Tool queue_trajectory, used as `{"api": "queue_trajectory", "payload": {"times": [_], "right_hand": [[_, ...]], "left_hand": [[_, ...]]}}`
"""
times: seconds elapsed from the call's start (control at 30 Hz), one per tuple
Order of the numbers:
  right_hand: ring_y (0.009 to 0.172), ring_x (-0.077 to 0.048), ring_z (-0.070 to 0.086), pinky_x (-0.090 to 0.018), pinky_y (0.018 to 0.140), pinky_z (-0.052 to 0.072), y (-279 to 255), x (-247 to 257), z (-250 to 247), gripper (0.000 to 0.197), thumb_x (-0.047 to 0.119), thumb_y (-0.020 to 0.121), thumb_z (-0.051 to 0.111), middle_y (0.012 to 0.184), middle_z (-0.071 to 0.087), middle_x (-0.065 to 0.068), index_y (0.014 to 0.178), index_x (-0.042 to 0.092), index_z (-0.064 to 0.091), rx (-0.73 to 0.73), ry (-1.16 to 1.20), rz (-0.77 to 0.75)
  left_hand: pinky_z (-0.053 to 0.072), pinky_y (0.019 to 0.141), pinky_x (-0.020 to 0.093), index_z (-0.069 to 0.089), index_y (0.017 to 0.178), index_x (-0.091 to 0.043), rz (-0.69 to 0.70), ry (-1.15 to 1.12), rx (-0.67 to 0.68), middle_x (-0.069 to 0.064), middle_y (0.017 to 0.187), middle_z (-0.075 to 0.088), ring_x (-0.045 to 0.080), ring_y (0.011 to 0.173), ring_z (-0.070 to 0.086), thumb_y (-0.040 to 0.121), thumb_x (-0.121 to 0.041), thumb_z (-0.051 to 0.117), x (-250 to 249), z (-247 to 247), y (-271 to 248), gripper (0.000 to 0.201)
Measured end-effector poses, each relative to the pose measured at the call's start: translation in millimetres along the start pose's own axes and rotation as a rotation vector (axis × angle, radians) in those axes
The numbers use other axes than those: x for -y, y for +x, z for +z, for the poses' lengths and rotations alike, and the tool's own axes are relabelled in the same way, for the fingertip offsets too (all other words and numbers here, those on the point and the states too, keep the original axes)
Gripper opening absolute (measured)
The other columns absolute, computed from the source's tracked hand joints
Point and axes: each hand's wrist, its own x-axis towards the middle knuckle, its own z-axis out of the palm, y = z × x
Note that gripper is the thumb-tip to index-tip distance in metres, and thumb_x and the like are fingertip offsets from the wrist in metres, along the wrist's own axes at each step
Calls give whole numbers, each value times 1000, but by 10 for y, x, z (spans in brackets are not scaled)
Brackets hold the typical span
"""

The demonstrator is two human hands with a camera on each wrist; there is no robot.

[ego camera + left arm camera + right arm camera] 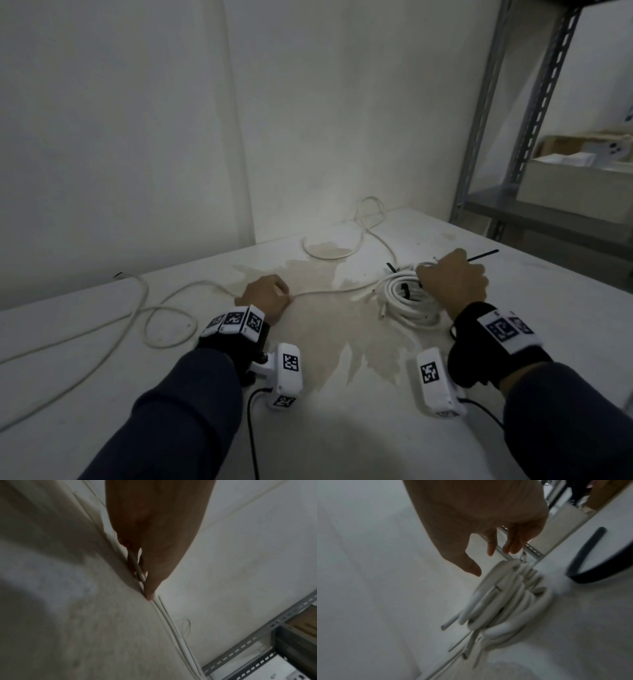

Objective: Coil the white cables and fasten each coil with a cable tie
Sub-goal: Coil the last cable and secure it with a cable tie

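Both wrist views are blurred, and the head view is dim. The right hand (452, 281) covers the far side of the coil (411, 298), so whether a tie already closes round the bundle cannot be told; a black cable tie (483, 255) pokes out past the knuckles toward the far right, and another short black strip (391, 268) shows at the coil's far left edge. The loose white cable (171, 308) runs off the picture's left edge. Left hand (265, 296) lies knuckles-up on the desk (102, 394), its fingers (150, 585) pinching the loose white cable against the surface, seen plainly in the left wrist view. In the right wrist view the right hand hangs above the coil (503, 601), fingers (491, 546) loosely parted and pointing down, gripping nothing there; the head view shows only the back of the hand, so contact with the coil is uncertain. A curved black strap (583, 561) lies on the desk just beyond the coil. A tan stain (342, 329) spreads over the desk between the hands. A further cable loop (368, 219) lies near the wall. Grey metal shelving (534, 113) stands at right, holding boxes (575, 171).
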Motion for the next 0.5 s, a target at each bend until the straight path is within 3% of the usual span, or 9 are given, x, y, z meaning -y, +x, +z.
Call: {"api": "queue_trajectory", "payload": {"times": [0.03,0.07,0.13,0.23,0.3,0.37,0.4,0.47,0.5], "right_hand": [[115,-42,44,-42,94,39,-72,79,16,47,30,83,61,127,44,-25,120,6,46,-7,15,-67],[112,-40,47,-40,91,40,-154,161,41,38,30,82,61,121,50,-23,112,8,50,4,40,-145],[104,-34,52,-36,83,41,-321,328,120,24,29,83,61,109,59,-15,98,12,54,63,91,-277],[94,-27,57,-30,76,41,-580,577,320,13,26,85,63,90,60,-4,86,15,56,209,174,-338],[88,-25,57,-32,75,47,-756,721,476,17,29,85,65,85,58,-2,80,18,52,344,248,-329],[87,-24,57,-31,68,49,-943,863,621,20,32,87,64,91,58,-6,82,19,49,480,320,-301],[87,-24,58,-30,64,49,-1050,939,685,20,32,89,63,95,58,-7,87,17,49,543,359,-285],[87,-24,59,-28,60,50,-1284,1106,811,23,33,91,61,102,57,-8,98,15,49,659,394,-262],[87,-24,60,-27,59,51,-1401,1195,875,24,32,91,61,104,57,-9,102,15,49,706,371,-272]], "left_hand": [[42,93,30,66,86,-26,-6,-101,-65,7,110,67,28,106,59,89,-29,61,26,-31,-16,7],[41,86,25,69,87,-17,-23,-210,-151,11,107,69,30,103,61,91,-25,59,55,-96,-39,13],[38,77,26,69,97,-3,-67,-433,-400,19,104,68,32,99,60,93,-19,58,107,-325,-100,20],[42,78,29,70,86,-8,-75,-690,-689,19,97,68,32,93,61,87,-18,64,287,-797,-241,12],[43,77,32,69,71,-12,-17,-749,-720,16,88,68,31,86,61,86,-19,65,483,-1126,-404,17],[45,77,32,69,66,-20,84,-649,-514,6,81,69,21,78,61,88,-20,66,677,-1410,-634,22],[47,77,29,70,70,-23,137,-497,-276,-3,82,69,12,78,62,88,-17,67,775,-1522,-763,19],[52,80,25,73,87,-25,201,-234,211,-15,103,65,-3,89,62,86,-12,69,998,-1667,-988,13],[53,79,23,72,93,-24,175,-208,334,-14,115,61,-4,97,60,86,-12,69,1111,-1709,-1071,14]]}}
